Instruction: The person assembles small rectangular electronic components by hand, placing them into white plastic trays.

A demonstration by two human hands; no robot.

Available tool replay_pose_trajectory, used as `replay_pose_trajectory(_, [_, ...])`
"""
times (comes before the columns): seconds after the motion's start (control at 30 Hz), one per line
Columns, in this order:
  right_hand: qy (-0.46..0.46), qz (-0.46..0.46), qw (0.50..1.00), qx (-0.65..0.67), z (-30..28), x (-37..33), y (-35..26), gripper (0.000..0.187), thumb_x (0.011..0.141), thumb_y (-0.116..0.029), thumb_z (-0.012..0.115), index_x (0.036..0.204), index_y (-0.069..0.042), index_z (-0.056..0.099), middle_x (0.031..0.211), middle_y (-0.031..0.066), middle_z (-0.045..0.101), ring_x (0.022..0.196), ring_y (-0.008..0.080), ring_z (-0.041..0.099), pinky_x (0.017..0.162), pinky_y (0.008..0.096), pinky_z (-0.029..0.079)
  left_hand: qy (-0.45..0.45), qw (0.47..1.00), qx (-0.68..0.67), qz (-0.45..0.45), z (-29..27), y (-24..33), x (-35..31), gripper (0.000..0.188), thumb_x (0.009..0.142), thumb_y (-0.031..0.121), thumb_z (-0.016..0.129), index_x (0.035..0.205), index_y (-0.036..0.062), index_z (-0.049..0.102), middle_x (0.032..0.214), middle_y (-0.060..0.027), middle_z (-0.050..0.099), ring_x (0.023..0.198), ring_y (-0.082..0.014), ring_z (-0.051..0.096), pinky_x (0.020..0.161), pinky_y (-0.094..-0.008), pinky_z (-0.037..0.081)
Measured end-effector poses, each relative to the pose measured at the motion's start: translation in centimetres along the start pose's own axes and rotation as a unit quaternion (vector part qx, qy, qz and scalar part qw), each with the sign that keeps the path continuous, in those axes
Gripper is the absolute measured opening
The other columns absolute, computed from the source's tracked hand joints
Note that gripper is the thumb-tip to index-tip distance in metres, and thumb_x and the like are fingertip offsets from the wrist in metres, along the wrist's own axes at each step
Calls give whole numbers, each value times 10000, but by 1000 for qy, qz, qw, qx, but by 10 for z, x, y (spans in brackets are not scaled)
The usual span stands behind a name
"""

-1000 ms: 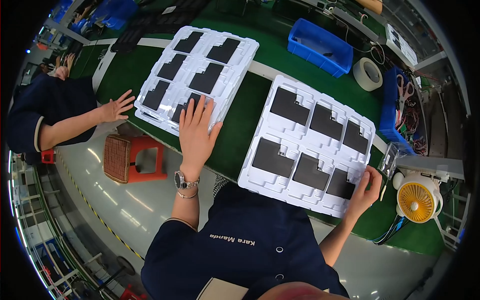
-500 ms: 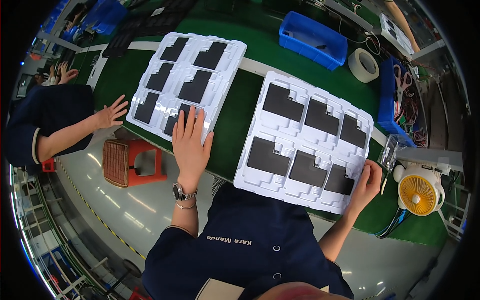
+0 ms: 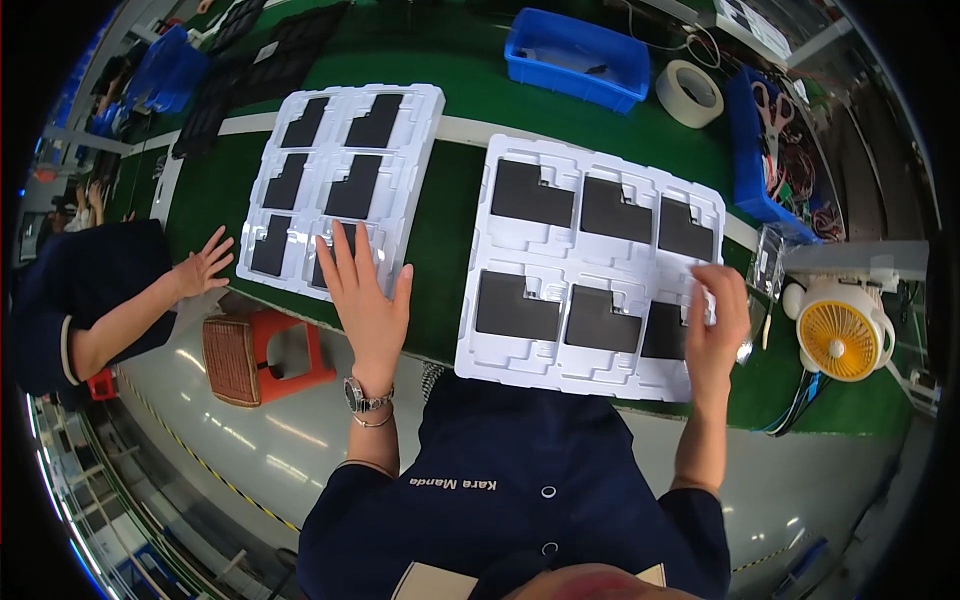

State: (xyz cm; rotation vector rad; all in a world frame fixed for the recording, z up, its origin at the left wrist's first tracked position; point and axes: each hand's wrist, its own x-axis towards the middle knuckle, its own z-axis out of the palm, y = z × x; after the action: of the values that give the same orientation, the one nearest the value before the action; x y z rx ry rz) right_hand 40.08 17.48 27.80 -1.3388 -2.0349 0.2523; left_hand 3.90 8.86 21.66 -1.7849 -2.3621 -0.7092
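Observation:
Two white plastic trays rest side by side on the green table, the left tray (image 3: 412, 190) and the right tray (image 3: 590, 260). Each has moulded compartments holding several flat dark grey notched pieces, such as this dark piece (image 3: 532, 193). My left hand (image 3: 368, 310) is open, fingers spread, over the near right corner of the left tray, partly covering one dark piece. My right hand (image 3: 718, 325) hovers at the right edge of the other tray, beside its near right dark piece (image 3: 665, 330). Its fingers are loosely bent and apart, with nothing visible in them.
A co-worker's open hand (image 3: 203, 268) is left of the left tray. Beyond the trays stand a blue bin (image 3: 578, 62), a tape roll (image 3: 690, 94) and a blue box (image 3: 745, 150) with scissors and wires. A yellow-white fan (image 3: 838, 335) sits right; a red stool (image 3: 285, 350) stands below the table edge.
My right hand has lifted off the right tray's near right edge and moved inward over it. My left hand stays spread at the left tray's corner. The whole view has shifted slightly.

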Motion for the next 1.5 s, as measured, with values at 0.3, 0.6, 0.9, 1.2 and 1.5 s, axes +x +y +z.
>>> replay_pose_trajectory(0.3, [-129,-188,968,-102,89,72,-41,288,745,-121,753,955,20,615,977,119,562,905,292,565,759,371,509,-57,954,-272,112,-3,66,49,653,874,189,661,1434,5,380,1483,-185,378,1393,-378,312,1128,-471,277])
replay_pose_trajectory(0.6, [-232,1,968,91,78,85,-47,198,829,-114,695,899,-4,546,823,150,591,762,305,594,641,391,474,-95,918,-382,54,12,79,68,672,866,134,690,1450,44,369,1421,-158,470,1274,-261,492,1007,-394,448])
replay_pose_trajectory(0.9, [-286,68,884,363,61,71,-62,137,899,-120,650,944,-5,592,774,62,579,714,161,554,693,309,457,-312,690,-639,-134,-3,84,62,275,882,138,685,1079,-44,621,965,-65,683,840,-97,636,744,-258,521])
replay_pose_trajectory(1.2, [-267,91,871,402,62,61,-59,90,904,-77,602,942,4,605,878,57,580,797,155,555,757,300,453,-278,756,-589,-68,-5,100,55,199,878,170,678,946,-8,621,772,7,596,699,-63,518,638,-237,439])
replay_pose_trajectory(1.5, [-230,30,913,336,57,62,-61,42,863,-23,623,881,7,600,828,63,568,773,171,564,695,303,448,-275,786,-552,-41,-8,106,56,188,865,169,675,896,-2,601,694,-12,582,627,-72,515,585,-244,429])
